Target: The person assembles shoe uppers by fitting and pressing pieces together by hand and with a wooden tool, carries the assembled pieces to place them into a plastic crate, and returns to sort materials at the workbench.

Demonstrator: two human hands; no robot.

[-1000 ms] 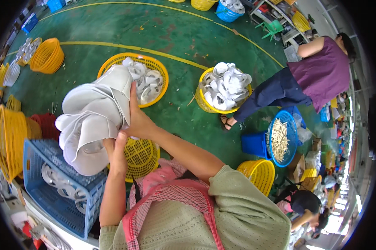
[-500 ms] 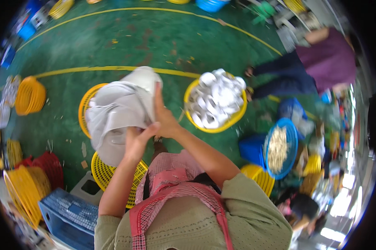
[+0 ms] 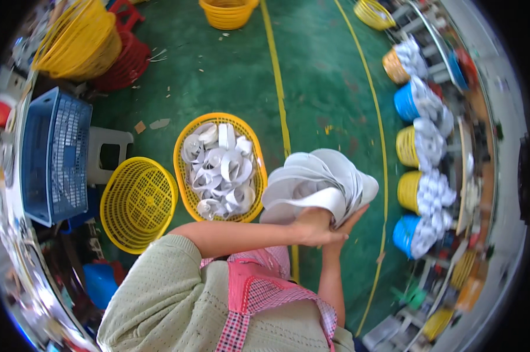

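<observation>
A thick bundle of pale grey curved sheet pieces (image 3: 320,182), fanned in overlapping layers, is held in front of me above the floor. My left hand (image 3: 319,227) grips its near lower side, fingers partly hidden by the pieces. Close beside it, my right hand (image 3: 348,226) supports the bundle from its right lower side, with the wrists almost crossing. Left of the bundle stands an orange-yellow basket (image 3: 178,154), filled with loose curled white and grey pieces (image 3: 221,170). The bundle's left edge overlaps that basket's rim in view.
An empty yellow basket (image 3: 139,202) stands at my left, near a grey stool (image 3: 109,149) and a blue crate (image 3: 56,155). Stacked yellow baskets (image 3: 77,41) lie farther back. Along the right, several coloured buckets (image 3: 407,146) hold white pieces. Yellow lines (image 3: 276,76) cross the green floor.
My view has turned to the left. The bundle has shifted from above the orange-yellow basket to its right, still in both hands. The other person is out of view.
</observation>
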